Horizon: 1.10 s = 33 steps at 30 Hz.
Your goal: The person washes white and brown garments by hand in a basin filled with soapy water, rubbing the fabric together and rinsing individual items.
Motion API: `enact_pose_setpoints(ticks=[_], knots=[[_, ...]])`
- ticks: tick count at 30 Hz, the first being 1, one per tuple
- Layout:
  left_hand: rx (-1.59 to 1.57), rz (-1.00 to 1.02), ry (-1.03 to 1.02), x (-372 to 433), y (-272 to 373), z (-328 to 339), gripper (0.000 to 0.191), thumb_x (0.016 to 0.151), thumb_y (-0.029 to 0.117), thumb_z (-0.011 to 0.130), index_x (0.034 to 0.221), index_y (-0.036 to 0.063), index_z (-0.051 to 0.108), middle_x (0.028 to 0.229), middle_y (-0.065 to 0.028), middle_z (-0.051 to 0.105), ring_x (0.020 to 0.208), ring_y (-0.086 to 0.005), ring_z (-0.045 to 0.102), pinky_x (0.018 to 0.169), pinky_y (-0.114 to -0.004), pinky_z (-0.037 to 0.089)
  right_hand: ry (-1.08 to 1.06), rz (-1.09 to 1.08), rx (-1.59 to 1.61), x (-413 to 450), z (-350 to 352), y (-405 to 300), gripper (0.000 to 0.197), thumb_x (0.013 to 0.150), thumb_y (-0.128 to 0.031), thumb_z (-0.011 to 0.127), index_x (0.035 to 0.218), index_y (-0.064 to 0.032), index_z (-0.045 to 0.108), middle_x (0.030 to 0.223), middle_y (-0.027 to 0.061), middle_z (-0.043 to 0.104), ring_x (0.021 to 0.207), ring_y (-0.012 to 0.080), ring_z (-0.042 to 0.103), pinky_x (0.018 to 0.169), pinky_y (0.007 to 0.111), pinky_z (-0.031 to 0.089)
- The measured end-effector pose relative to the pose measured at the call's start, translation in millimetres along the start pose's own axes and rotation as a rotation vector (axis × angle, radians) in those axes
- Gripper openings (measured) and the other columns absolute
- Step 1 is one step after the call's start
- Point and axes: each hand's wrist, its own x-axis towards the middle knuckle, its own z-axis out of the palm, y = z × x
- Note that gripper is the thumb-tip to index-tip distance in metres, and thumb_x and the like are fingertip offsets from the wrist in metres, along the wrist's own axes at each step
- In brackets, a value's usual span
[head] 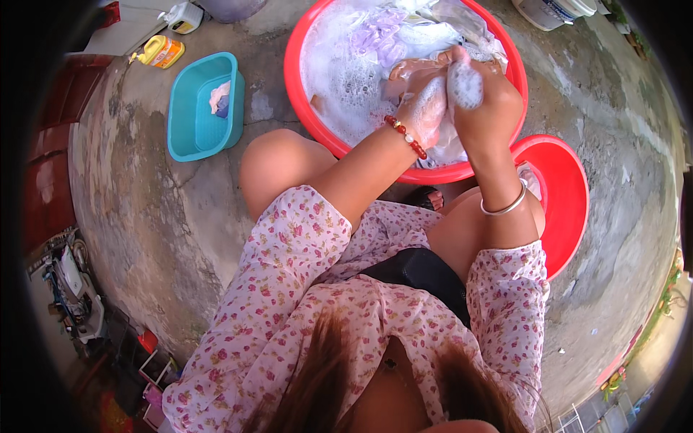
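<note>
My left hand (425,105), with a red bead bracelet at the wrist, is pressed against my right hand (482,100) over a large red basin (295,86). Foam coats both hands, and the right wrist carries a silver bangle. The fingers of both are curled in around wet pale cloth (447,138), which shows below them and is mostly hidden by hands and suds. Soapy water (346,81) with thick foam fills the basin's left side. Lavender cloth (379,35) and other white wet laundry (430,35) lie heaped at its far side.
A turquoise tub (197,116) holding small cloth pieces (220,99) stands at left. Beyond it are a yellow jug (162,52) and a white jug (183,17). A second red basin (566,205) sits by my right knee. A white bucket (552,12) stands far right on the concrete floor (612,178).
</note>
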Motion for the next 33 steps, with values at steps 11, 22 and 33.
enact_pose_setpoints(ticks=[11,22,33], knots=[[-0.04,0.058,0.159,1,-4,3,0.016,0.084,0.02,0.053,0.077,0.0057,0.056,0.071,0.0014,0.054,0.063,-0.0073,0.052,0.055,-0.022,0.042,-0.032,-0.025,-0.06,-6,0,-3,0.022,0.074,-0.027,0.062,0.063,-0.0073,0.06,0.05,0.0134,0.051,0.044,0.0287,0.052,0.041,0.036,0.039],[0.152,0.115,0.016,6,2,-1,0.035,0.09,0.03,0.043,0.101,0.0,0.055,0.095,-0.0049,0.058,0.084,-0.0096,0.054,0.071,-0.024,0.044,-0.232,0.667,0.562,5,2,41,0.047,0.083,-0.047,0.048,0.07,-0.0039,0.064,0.06,0.0032,0.057,0.054,0.0138,0.051,0.051,0.027,0.039],[0.642,0.364,0.141,12,18,-8,0.025,0.079,0.022,0.062,0.092,0.0009,0.059,0.073,0.0002,0.056,0.062,-0.0051,0.047,0.054,-0.02,0.038,-0.195,0.858,0.771,20,-20,51,0.044,0.081,-0.043,0.054,0.077,0.0003,0.059,0.065,0.0043,0.055,0.057,0.0114,0.049,0.05,0.023,0.037]])
